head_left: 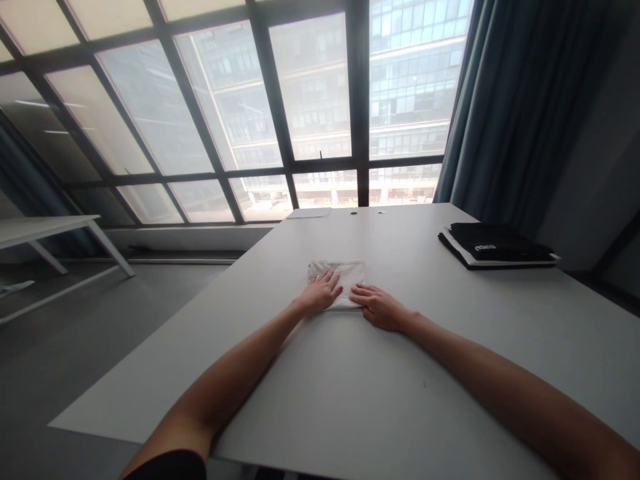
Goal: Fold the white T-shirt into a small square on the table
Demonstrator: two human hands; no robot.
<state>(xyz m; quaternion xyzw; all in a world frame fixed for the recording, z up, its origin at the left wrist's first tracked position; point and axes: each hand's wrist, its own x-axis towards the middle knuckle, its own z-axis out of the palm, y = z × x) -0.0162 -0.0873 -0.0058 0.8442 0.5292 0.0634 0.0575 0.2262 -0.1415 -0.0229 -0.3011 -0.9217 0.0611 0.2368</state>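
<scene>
A small white folded cloth (pixel 345 272) lies flat on the white table (pixel 320 380), straight ahead of me. My left hand (pixel 320 291) rests palm down on its left part, fingers stretched out and pointing away from me. On the near right corner lies my right hand (pixel 379 307), its fingers extended to the left across the cloth. Neither hand grips anything. The cloth's near left part is hidden under my left hand.
Dark folded fabric with white lettering (pixel 500 241) sits in a stack at the table's right side. A flat white sheet (pixel 310 213) lies at the far edge. Another table (pixel 45 227) stands off to the left. Windows and a blue curtain (pixel 515 120) are behind.
</scene>
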